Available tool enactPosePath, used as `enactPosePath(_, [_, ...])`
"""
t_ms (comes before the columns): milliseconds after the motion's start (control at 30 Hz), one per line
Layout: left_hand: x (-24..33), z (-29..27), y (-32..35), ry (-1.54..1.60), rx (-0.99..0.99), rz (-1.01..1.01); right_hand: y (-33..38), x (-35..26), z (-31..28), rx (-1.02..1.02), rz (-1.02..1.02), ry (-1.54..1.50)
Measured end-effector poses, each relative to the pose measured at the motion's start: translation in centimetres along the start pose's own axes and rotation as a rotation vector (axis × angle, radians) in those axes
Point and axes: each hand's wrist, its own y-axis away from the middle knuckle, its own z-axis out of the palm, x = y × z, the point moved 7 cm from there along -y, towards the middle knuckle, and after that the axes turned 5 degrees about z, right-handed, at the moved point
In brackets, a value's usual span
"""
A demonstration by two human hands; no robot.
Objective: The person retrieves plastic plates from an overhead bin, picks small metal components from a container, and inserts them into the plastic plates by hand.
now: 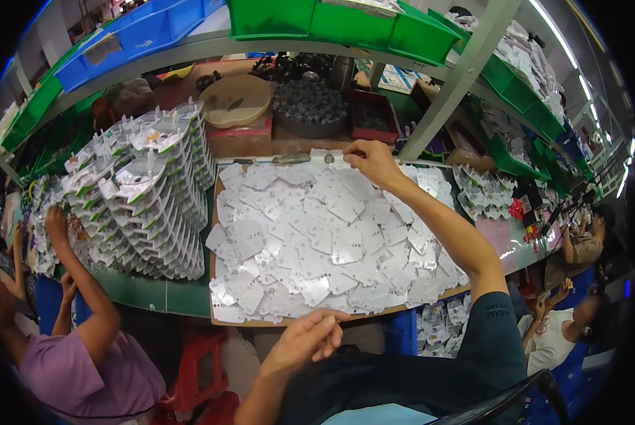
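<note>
A broad layer of flat white plastic plates (310,241) covers the brown board before me, many overlapping. My right hand (373,161) is over the board's far edge, thumb and forefinger pinched together. Whatever the pinch holds, if anything, is too small to make out. A small round metallic piece (328,159) lies just left of its fingertips. Close to my body, at the board's near edge, my left hand (305,341) is closed, its fingers curled and the thumb against the forefinger. What those fingers hold, if anything, is hidden.
Tall stacks of white molded parts (144,191) stand left of the board. Behind it are a round cream tray (235,101), a dark tub of small grey pieces (310,106) and a red bin (372,117). A shelf with green bins (346,28) spans above. Co-workers sit on both sides.
</note>
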Motion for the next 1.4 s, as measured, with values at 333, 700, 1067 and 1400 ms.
enactPosePath(333, [0.1,-2.5,0.4,-0.039,0.051,-0.083,-7.0,4.4,5.9,-0.011,-0.278,0.692])
enactPosePath(700, [0.3,-2.5,-0.6,-0.065,-0.032,-0.153,-8.1,6.2,8.2,-0.072,-0.309,0.932])
enactPosePath(1067, [0.4,-2.2,0.1,-0.011,0.003,-0.122,-8.0,4.7,7.6,-0.055,-0.267,0.934])
enactPosePath(1400, [1.0,-2.5,0.4,-0.085,-0.003,-0.146,-5.5,-3.3,10.7,-0.283,-0.390,0.398])
